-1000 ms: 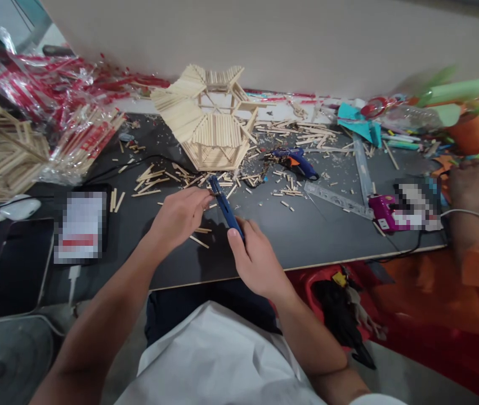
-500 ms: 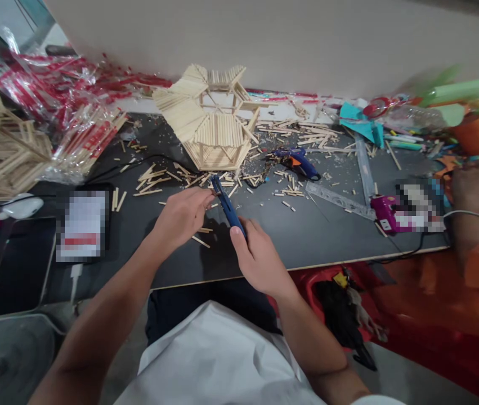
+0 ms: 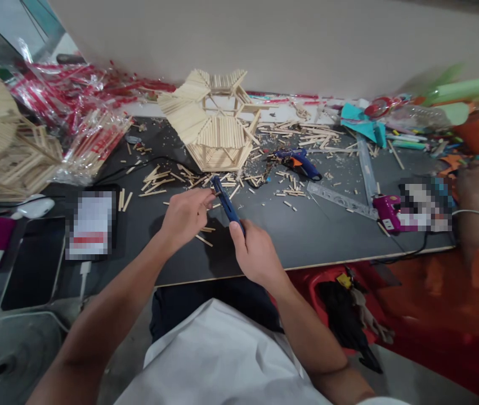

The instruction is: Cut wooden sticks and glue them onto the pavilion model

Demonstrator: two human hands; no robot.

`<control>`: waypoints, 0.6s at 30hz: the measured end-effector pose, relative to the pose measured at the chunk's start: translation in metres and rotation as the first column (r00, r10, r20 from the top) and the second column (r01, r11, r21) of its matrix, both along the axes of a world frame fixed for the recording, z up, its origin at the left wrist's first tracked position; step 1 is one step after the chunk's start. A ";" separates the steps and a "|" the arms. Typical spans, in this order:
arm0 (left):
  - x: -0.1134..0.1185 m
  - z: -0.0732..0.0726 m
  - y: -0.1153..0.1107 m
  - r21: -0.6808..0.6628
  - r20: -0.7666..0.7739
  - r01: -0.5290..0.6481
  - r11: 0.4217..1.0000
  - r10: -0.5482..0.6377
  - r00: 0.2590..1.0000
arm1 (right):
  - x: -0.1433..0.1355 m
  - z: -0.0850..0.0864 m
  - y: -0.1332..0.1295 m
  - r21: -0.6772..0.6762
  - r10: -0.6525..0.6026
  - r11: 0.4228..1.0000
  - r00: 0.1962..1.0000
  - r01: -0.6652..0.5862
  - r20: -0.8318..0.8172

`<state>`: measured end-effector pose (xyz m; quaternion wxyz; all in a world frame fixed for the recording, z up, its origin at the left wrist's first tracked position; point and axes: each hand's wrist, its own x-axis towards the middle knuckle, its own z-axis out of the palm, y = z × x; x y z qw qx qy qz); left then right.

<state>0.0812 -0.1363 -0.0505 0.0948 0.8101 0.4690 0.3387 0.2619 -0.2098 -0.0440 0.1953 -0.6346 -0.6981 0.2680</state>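
Note:
My right hand is wrapped round the handle of a blue cutting tool, its thumb on top and its tip pointing away from me. My left hand is closed in a pinch at the tool's tip; what its fingers hold is too small to make out. Just beyond the tip stands a model of pale wooden sticks with fanned, roof-like panels. Short cut sticks lie around its base. A few more sticks lie beneath my left hand.
A blue glue gun and clear rulers lie right of the model. Phones, stick packets and another stick model are at left. Another person's arm rests at the right edge, near a purple box.
The view has shifted slightly, so the table items appear a little further right. Both hands keep nearly the same pose at the blue tool.

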 end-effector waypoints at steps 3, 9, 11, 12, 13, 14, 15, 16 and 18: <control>0.002 -0.001 -0.001 -0.027 0.022 -0.009 1.000 0.010 1.000 | -0.004 -0.006 0.001 -0.006 -0.029 1.000 0.995 0.030 0.095; 0.002 0.001 -0.003 -0.065 0.089 -0.081 0.995 0.087 0.992 | -0.005 -0.010 -0.003 -0.014 -0.096 0.994 0.960 0.104 0.264; -0.001 0.003 -0.002 -0.089 0.161 -0.096 0.991 0.110 0.981 | 0.002 -0.009 -0.008 0.021 -0.116 0.993 0.945 0.115 0.307; -0.002 0.003 -0.001 -0.104 0.202 -0.089 0.991 0.108 0.973 | 0.006 -0.009 -0.010 0.050 -0.126 0.992 0.933 0.116 0.337; -0.003 0.004 0.000 -0.122 0.239 -0.075 0.990 0.103 0.966 | 0.010 -0.009 -0.013 0.086 -0.136 0.990 0.918 0.111 0.373; -0.004 0.005 0.000 -0.143 0.266 -0.056 0.988 0.093 0.959 | 0.014 -0.009 -0.015 0.123 -0.143 0.987 0.900 0.101 0.413; -0.004 0.006 0.000 -0.164 0.285 -0.035 0.986 0.081 0.955 | 0.018 -0.011 -0.017 0.156 -0.153 0.984 0.877 0.090 0.456; -0.003 0.008 0.000 -0.181 0.291 -0.011 0.983 0.064 0.954 | 0.021 -0.012 -0.019 0.183 -0.163 0.980 0.851 0.080 0.499; -0.002 0.012 -0.001 -0.202 0.276 0.045 0.978 0.013 0.961 | 0.025 -0.015 -0.023 0.213 -0.179 0.975 0.798 0.065 0.576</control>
